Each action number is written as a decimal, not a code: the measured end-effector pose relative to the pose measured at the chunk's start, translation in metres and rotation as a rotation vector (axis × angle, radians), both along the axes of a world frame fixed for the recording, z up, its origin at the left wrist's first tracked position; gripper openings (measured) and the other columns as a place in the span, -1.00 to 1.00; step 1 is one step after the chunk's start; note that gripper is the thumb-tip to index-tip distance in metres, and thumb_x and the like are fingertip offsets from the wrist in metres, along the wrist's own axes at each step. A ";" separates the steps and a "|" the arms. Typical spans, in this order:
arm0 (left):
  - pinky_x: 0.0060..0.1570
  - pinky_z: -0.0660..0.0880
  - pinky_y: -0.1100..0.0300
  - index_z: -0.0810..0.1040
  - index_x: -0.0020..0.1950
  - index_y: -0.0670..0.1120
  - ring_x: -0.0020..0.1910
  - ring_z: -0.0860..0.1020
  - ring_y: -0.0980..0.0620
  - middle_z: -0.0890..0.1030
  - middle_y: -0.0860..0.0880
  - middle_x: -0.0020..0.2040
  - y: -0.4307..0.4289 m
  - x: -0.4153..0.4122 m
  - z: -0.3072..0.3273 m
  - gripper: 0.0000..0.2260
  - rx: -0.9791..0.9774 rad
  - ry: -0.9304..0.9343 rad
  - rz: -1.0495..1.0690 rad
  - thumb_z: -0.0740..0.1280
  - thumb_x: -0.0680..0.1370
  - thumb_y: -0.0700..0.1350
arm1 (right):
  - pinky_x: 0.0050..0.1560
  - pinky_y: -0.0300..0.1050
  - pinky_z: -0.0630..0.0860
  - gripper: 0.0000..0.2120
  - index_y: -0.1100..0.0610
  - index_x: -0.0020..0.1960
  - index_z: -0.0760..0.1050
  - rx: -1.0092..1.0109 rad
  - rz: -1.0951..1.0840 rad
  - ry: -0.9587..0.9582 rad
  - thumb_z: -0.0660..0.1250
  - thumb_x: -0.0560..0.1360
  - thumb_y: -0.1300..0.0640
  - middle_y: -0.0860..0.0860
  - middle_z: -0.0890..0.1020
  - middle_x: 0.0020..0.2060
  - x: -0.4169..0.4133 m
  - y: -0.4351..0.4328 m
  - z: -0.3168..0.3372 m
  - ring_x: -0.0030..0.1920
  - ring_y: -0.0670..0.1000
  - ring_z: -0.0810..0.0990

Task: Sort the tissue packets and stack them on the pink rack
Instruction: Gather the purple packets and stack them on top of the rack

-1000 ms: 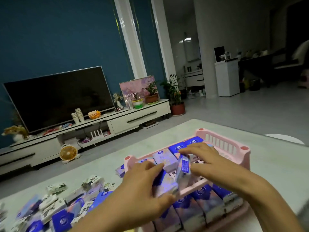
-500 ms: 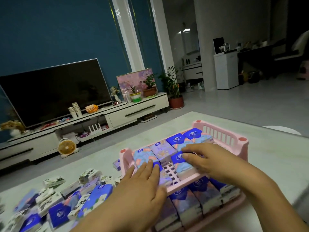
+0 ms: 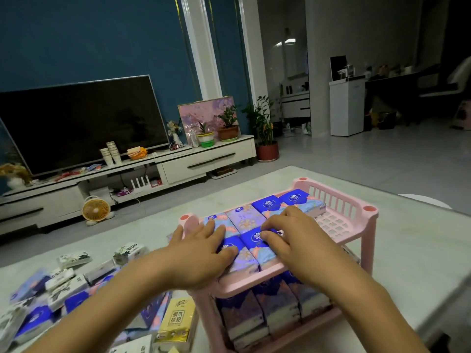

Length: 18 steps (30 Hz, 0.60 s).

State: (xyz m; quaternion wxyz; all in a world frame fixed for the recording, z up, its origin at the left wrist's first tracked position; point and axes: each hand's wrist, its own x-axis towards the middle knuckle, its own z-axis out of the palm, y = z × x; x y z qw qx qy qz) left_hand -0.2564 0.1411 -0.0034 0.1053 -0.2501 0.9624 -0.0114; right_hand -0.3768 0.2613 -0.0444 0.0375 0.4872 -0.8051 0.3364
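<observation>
A dim living room formed the background: a dark blue wall, a dark television [image 3: 76,123] on a long white cabinet [image 3: 204,161], a small fan [image 3: 96,208] on the floor and a potted plant [image 3: 265,128] by the doorway. In the foreground a pale counter [image 3: 407,250] carried the work. The pink rack [image 3: 356,207], two shelves high, stood on the counter to the right. Its lower shelf was filled by a row of lower-shelf packets [image 3: 275,309] set on edge. Its top shelf held a back row [image 3: 267,203] of blue and lilac packets lying flat and a partly laid front row, with bare lattice showing at the shelf's right end. The left hand [image 3: 201,253] lay palm down over the left end of the front row, its grip spread, fingers straight and pressed on the wrappers. The right hand [image 3: 293,238] lay just beside it, its grip bent at the knuckles, the fingertips [image 3: 262,234] bearing on the top of a blue front-row packet [image 3: 254,238]; nothing appeared pinched or enclosed. Left of the rack, a loose pile [image 3: 63,289] of blue, white and lilac packets, with a yellow packet [image 3: 178,319] nearest the camera, was not yet sorted. The step in hand was judged to be the squaring and seating of the front row, with the task perhaps midway. The next move would call for freeing one hand, choosing a matching blue packet from the pile, and laying it flat on the bare lattice, flush with its neighbours, without nudging the seated packets off the low front edge.
</observation>
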 end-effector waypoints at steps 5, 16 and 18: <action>0.43 -0.04 0.14 0.06 0.48 0.25 0.49 -0.02 0.12 -0.07 0.19 0.52 -0.021 0.010 0.032 -0.24 0.442 -0.045 0.126 0.40 0.38 0.18 | -0.18 -0.35 0.31 -0.79 -0.05 0.13 0.52 -0.097 0.080 -0.151 0.27 0.51 -0.02 -0.11 0.48 0.04 -0.006 0.014 0.004 -0.13 -0.19 0.45; 0.45 -0.15 0.03 -0.13 0.53 0.07 0.51 -0.20 0.06 -0.17 0.05 0.54 -0.026 -0.002 0.014 -0.34 0.098 -0.074 0.026 0.22 0.58 -0.07 | -0.03 -0.16 0.32 -0.85 0.04 0.02 0.54 -0.085 -0.081 0.024 0.21 0.54 0.08 -0.03 0.49 0.01 -0.005 -0.002 -0.004 -0.01 -0.06 0.42; 0.45 -0.10 0.04 0.00 0.53 0.00 0.52 -0.15 0.05 -0.11 0.03 0.55 -0.023 -0.002 0.016 -0.45 0.135 0.011 0.018 0.16 0.60 -0.14 | 0.03 -0.13 0.36 -0.83 0.06 0.03 0.54 -0.078 -0.088 0.034 0.19 0.55 0.08 -0.02 0.47 0.02 -0.001 -0.003 -0.004 0.06 -0.02 0.44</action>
